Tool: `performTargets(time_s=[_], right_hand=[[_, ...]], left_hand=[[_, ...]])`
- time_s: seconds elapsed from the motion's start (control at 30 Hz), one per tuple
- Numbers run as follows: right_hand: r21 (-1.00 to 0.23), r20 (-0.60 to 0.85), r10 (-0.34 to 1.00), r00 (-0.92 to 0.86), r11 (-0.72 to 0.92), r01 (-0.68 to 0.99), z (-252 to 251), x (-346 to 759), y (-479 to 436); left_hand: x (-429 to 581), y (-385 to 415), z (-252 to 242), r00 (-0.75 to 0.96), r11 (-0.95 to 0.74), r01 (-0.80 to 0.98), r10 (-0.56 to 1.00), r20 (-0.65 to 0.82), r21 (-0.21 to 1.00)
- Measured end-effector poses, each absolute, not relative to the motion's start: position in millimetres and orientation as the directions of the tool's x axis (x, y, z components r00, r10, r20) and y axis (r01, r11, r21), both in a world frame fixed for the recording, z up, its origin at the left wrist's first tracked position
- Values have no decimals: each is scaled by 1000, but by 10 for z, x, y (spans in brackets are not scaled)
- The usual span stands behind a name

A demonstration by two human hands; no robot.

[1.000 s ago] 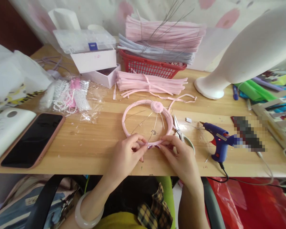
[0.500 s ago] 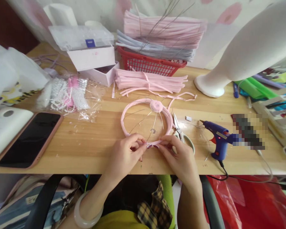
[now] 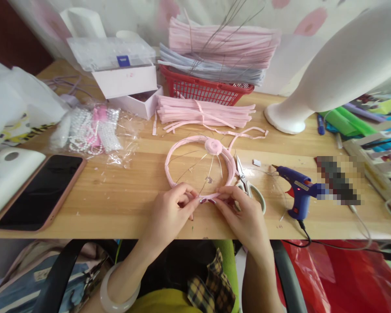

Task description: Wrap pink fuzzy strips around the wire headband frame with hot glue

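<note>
Pale wood makes up the surface (image 3: 117, 204) before me, crowded along its far edge and backed by a wall with pink blotches. My left hand (image 3: 169, 213) and right hand (image 3: 244, 217) meet at the near arc of the pink hoop (image 3: 182, 144), which lies flat near the front edge. Both hands are closed in a pinch on it, thumbs and forefingers pressed on the pink wrapping, the fingertips of the two hands almost touching. Thin wires cross the inside of the hoop, and a small pink rosette (image 3: 213, 146) sits on its far arc.

Just right of the hoop lie the scissors (image 3: 247, 182), their handle partly under my right hand. Further right stands the blue glue gun (image 3: 296, 189), its nozzle turned towards the hoop. Beyond the hoop lies a bundle of pink strips (image 3: 205, 113), and behind that a red basket (image 3: 208, 89) heaped with pink and grey strips. A white mannequin neck (image 3: 329, 74) stands at far right. A dark phone (image 3: 41, 191) lies face up at my left, with clear bags of beads (image 3: 91, 128) beyond it.
</note>
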State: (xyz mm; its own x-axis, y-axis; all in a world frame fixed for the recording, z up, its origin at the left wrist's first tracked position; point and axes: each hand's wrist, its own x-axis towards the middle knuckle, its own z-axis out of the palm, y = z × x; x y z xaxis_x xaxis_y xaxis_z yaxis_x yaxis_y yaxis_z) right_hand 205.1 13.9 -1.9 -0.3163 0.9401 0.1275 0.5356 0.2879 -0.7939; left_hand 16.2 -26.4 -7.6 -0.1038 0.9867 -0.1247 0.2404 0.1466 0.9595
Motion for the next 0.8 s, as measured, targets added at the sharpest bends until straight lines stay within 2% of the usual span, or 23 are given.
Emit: performTargets(time_s=[0.4, 0.53, 0.67, 0.8], right_hand=[[-804, 136, 935, -329, 298, 514, -44, 2031, 127], [-800, 147, 935, -323, 305, 517, -53, 2038, 127], [-797, 128, 938, -322, 291, 529, -51, 2043, 129], [-786, 132, 936, -327, 300, 541, -31, 2031, 124]], left_hand=[[162, -257, -76, -98, 140, 193, 988, -123, 971], [145, -340, -30, -111, 126, 103, 987, -114, 987], [92, -540, 79, -273, 80, -63, 957, -94, 995], [-43, -635, 191, -435, 79, -193, 887, -157, 978]])
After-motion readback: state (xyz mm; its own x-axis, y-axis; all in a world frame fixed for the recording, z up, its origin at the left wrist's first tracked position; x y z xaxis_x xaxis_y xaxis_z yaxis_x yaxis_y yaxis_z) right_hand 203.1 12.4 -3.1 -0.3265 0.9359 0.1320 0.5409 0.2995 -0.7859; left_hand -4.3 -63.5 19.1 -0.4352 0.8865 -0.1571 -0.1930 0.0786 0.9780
